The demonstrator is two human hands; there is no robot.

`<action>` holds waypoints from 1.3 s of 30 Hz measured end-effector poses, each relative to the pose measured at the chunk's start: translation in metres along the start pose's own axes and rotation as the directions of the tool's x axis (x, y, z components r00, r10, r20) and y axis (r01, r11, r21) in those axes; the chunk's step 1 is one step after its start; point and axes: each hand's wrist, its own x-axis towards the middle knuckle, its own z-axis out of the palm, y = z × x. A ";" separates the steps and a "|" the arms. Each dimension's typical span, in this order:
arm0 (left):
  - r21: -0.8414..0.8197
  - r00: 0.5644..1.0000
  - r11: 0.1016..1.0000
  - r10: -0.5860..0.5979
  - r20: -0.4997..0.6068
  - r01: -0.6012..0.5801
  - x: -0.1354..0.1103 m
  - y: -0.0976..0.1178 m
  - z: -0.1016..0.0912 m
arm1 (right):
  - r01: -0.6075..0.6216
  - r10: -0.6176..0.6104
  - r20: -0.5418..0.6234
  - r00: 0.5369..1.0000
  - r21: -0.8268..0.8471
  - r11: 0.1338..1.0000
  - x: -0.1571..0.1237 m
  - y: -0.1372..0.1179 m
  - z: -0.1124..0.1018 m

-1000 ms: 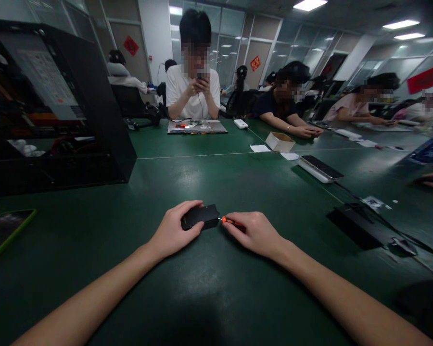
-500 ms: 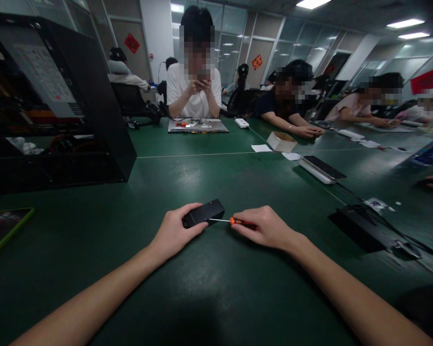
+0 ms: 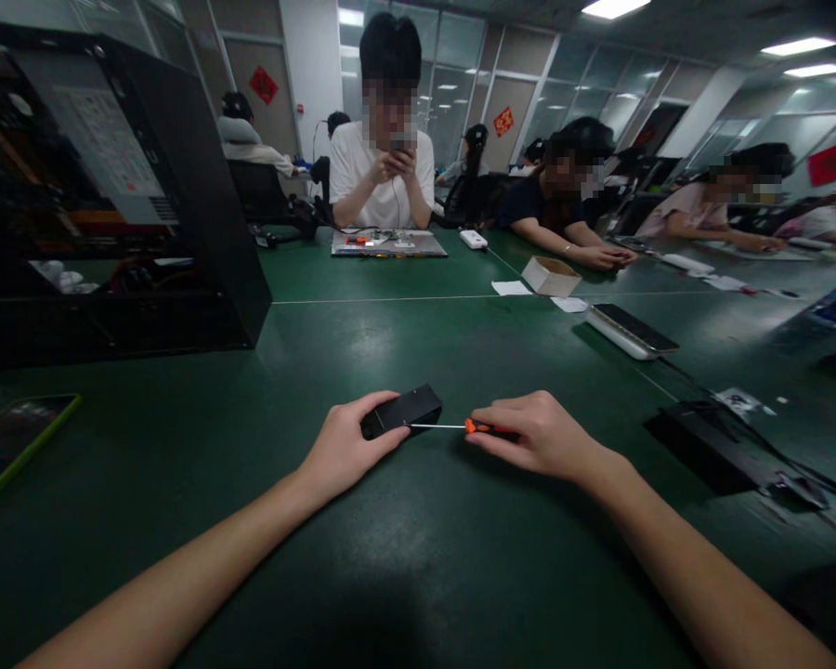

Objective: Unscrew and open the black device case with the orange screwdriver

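Note:
My left hand [image 3: 345, 444] is closed around a small black rectangular box [image 3: 405, 410] lying on the green table [image 3: 404, 557]. The box's right end is tilted up off the table. My right hand [image 3: 540, 434] pinches a thin screwdriver with an orange handle [image 3: 479, 426]. Its metal shaft runs left and its tip touches the box's near side.
A big black case [image 3: 111, 186] stands at the left, a green-edged phone [image 3: 14, 446] at the left edge. At the right lie a white device with a dark top [image 3: 631, 330], a cardboard box [image 3: 552, 275] and a black flat part [image 3: 711, 446]. Several people sit across the table.
The box's right end has lifted and turned away. My right hand has pulled back to the right, so more of the screwdriver's shaft shows between hand and box.

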 end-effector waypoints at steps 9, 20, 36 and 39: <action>-0.014 1.000 1.000 0.021 0.005 -0.021 -0.001 -0.002 0.001 | 0.005 -0.005 0.021 1.000 -0.015 1.000 -0.001 0.003 -0.003; -0.025 0.996 0.999 0.036 0.080 -0.034 -0.001 0.003 0.000 | -0.002 -0.002 0.041 0.999 0.111 0.994 0.005 -0.001 0.022; -0.090 0.988 0.996 0.034 0.153 -0.021 0.000 -0.002 -0.002 | 0.005 0.001 -0.038 0.999 0.157 0.988 0.009 0.004 0.040; -0.079 0.982 0.995 0.069 0.177 -0.055 0.000 -0.003 0.000 | 0.088 -0.086 -0.058 0.995 0.028 0.996 0.008 0.003 0.036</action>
